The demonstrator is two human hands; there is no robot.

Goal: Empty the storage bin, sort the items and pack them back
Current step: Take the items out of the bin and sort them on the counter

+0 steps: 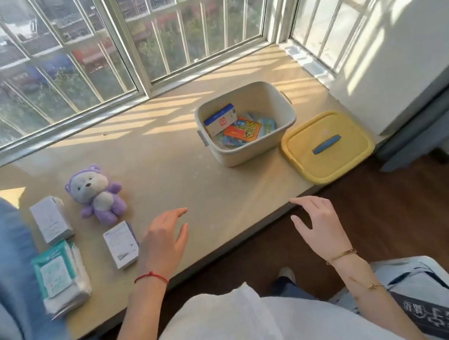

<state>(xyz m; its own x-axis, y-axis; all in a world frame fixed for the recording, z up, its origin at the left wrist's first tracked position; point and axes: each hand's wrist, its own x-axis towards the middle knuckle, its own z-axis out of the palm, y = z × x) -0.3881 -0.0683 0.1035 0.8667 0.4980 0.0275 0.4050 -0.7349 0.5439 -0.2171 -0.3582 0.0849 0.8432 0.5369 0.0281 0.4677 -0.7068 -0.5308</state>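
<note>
Both our hands hover empty: left hand (163, 240) spread over the window ledge (185, 158), just beside one white box (121, 245); right hand (317, 220) fingers loosely fanned past the edge. Laid out: two white boxes, one wipes pack (59, 277), one purple plush bear (95, 194). The beige storage bin (247, 151) sits open, one blue-white box (219, 119) and colourful packets inside, yellow lid (328, 145) alongside.

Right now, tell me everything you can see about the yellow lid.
The yellow lid looks like plastic, squarish with rounded corners and a raised rim, and has a blue bar handle in its middle. It lies flat, handle up, at the ledge's front right corner, beside the open beige bin. Neither hand touches it.
</note>
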